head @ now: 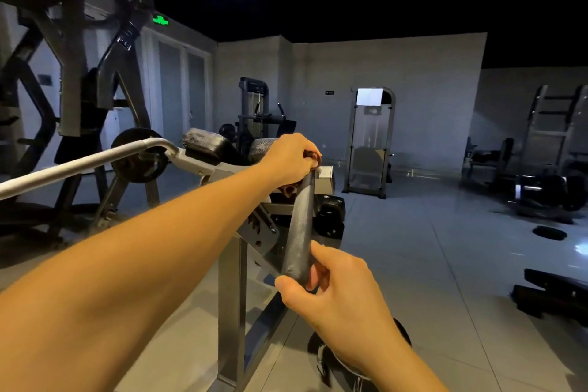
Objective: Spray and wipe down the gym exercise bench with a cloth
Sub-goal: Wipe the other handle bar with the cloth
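The hands share the cloth (299, 226) in the head view: the left hand (288, 157) curls round its upper end, and the right hand (340, 286) pinches its lower end between thumb and fingers. That light pinch may slip, and a cloth rolled this narrow would likely wipe poorly. It is grey, twisted into a taut strip, held in the air beside the bench (206, 145).
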